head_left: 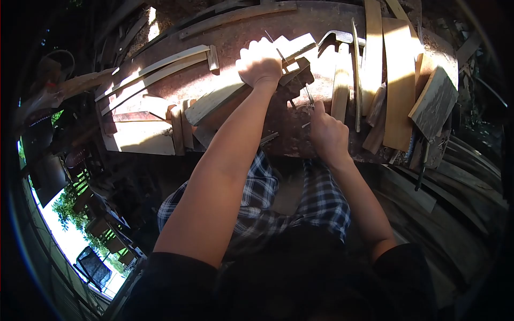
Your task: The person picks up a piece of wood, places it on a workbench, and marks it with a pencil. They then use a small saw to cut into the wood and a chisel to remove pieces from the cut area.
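My left hand is closed over a wooden piece at the middle of the workbench, its light end sticking out to the right of my knuckles. Under it lies a dark, notched wood block. A wide board slants down to the left beneath my forearm. Nearer the front edge, my right hand is curled around a thin metal tool that points up toward the block; its kind cannot be made out, as my fingers cover the rest. Just right of the block rests a hammer with a wooden handle.
Several planks and a weathered board lie along the bench's right side. Long strips and short blocks occupy its left. More lumber is stacked low on the right. The workbench ends close to my knees.
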`<state>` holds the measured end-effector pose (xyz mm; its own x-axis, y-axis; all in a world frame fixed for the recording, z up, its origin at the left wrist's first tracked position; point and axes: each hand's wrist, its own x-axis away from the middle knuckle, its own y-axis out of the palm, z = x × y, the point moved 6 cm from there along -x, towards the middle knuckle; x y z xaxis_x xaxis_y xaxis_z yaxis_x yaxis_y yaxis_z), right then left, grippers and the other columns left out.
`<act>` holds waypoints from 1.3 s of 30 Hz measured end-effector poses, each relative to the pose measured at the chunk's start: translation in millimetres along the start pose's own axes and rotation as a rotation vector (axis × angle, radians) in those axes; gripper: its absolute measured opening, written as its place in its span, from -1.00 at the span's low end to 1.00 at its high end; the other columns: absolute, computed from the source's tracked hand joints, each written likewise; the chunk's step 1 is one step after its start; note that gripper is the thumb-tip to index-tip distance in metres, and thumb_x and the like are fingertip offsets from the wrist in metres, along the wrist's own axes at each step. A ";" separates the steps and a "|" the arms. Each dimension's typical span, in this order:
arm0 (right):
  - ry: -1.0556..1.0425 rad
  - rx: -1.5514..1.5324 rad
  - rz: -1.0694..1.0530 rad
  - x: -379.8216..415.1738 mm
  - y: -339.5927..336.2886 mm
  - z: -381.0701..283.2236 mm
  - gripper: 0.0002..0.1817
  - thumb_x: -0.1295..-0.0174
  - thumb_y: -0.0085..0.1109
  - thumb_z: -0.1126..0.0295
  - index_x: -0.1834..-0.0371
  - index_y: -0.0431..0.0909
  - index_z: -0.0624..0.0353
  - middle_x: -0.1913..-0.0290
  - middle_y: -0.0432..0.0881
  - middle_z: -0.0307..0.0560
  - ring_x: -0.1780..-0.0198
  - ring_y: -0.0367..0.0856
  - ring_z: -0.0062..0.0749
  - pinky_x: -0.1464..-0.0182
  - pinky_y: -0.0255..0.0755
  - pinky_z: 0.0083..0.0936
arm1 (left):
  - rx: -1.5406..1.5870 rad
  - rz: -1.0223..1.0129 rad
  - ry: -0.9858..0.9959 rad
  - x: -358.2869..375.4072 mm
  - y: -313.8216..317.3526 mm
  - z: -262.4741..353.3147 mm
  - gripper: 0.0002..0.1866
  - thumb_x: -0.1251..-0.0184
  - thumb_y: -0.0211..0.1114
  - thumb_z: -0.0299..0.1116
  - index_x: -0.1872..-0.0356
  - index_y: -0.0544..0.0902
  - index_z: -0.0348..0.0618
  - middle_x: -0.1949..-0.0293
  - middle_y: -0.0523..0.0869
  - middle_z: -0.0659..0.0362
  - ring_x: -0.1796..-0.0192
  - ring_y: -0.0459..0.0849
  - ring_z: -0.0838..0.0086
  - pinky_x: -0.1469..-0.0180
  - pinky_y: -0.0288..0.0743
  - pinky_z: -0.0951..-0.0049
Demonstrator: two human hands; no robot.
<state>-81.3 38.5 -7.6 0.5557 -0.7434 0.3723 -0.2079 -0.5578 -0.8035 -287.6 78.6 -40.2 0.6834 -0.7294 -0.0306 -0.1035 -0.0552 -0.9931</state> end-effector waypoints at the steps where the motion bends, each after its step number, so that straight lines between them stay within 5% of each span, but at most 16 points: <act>1: -0.001 0.010 -0.001 -6.5 -0.9 -2.0 -0.78 -0.44 -0.10 0.21 0.18 0.29 0.15 0.55 0.64 0.15 0.45 0.67 0.14 0.42 0.51 0.00 | -0.013 -0.001 0.006 0.5 -2.8 2.5 -0.81 -0.33 0.07 -0.18 0.18 0.60 0.08 0.18 0.66 0.22 0.09 0.67 0.30 0.22 0.58 0.18; 4: -0.087 -0.046 0.116 -53.2 -0.1 -24.3 -0.78 -0.43 -0.09 0.22 0.19 0.30 0.15 0.56 0.64 0.14 0.46 0.67 0.14 0.43 0.50 0.00 | 0.031 0.033 -0.006 0.7 -3.7 2.6 -0.82 -0.30 0.10 -0.17 0.23 0.61 0.08 0.22 0.64 0.24 0.11 0.64 0.28 0.19 0.54 0.18; 20: -0.089 -0.068 0.143 -29.3 -0.9 -10.5 -0.79 -0.43 -0.12 0.26 0.23 0.34 0.19 0.59 0.64 0.10 0.50 0.70 0.04 0.50 0.53 -0.12 | -0.026 0.037 -0.041 -0.3 1.6 1.1 -0.81 -0.26 0.17 -0.14 0.25 0.64 0.07 0.23 0.65 0.23 0.12 0.64 0.27 0.19 0.54 0.16; 27: -0.001 -0.017 -0.007 6.9 -5.8 10.1 -0.81 -0.41 -0.09 0.29 0.21 0.29 0.20 0.57 0.63 0.14 0.47 0.68 0.12 0.46 0.51 -0.03 | -0.013 0.058 -0.031 -1.9 3.7 0.0 -0.80 -0.31 0.09 -0.15 0.23 0.63 0.08 0.22 0.66 0.24 0.09 0.64 0.29 0.18 0.55 0.16; 32: -0.108 -0.037 0.207 -51.7 -3.0 -23.6 -0.91 -0.27 -0.03 0.41 0.27 0.34 0.18 0.62 0.63 0.08 0.54 0.69 0.00 0.55 0.51 -0.13 | -0.020 0.034 -0.040 -0.5 -1.9 3.1 -0.80 -0.31 0.11 -0.13 0.24 0.63 0.09 0.20 0.65 0.24 0.09 0.64 0.27 0.18 0.54 0.15; 39: -0.045 -0.052 0.057 11.8 0.3 9.0 -0.90 -0.29 -0.07 0.40 0.25 0.34 0.19 0.62 0.62 0.10 0.54 0.68 0.04 0.53 0.51 -0.11 | -0.022 0.040 -0.029 -1.7 5.2 -2.0 -0.80 -0.30 0.12 -0.13 0.24 0.63 0.08 0.20 0.65 0.24 0.09 0.63 0.28 0.18 0.54 0.15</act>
<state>-67.6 32.9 -7.7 0.5773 -0.7577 0.3043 -0.2813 -0.5344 -0.7971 -290.7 78.3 -45.0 0.6992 -0.7111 -0.0742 -0.1469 -0.0413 -0.9883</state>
